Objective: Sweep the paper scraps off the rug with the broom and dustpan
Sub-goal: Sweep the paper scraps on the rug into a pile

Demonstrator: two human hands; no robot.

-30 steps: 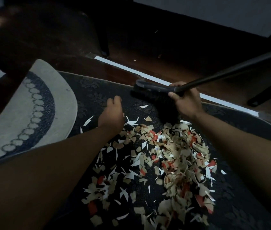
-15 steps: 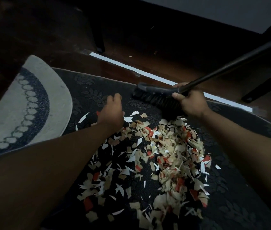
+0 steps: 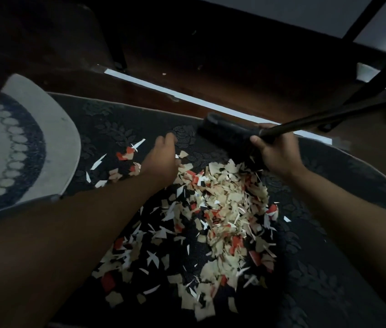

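Jagged paper scraps [image 3: 225, 209] on embossed black rug [image 3: 329, 268]

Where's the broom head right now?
In the head view the broom head is upper right of centre, at the far edge of the paper scraps, just left of the right hand holding it.

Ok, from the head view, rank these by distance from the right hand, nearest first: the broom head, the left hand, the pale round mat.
1. The broom head: right beside the right hand, which grips the broom where handle meets head.
2. The left hand: further left, resting on the dark rug among the paper scraps.
3. The pale round mat: farthest, at the far left edge.
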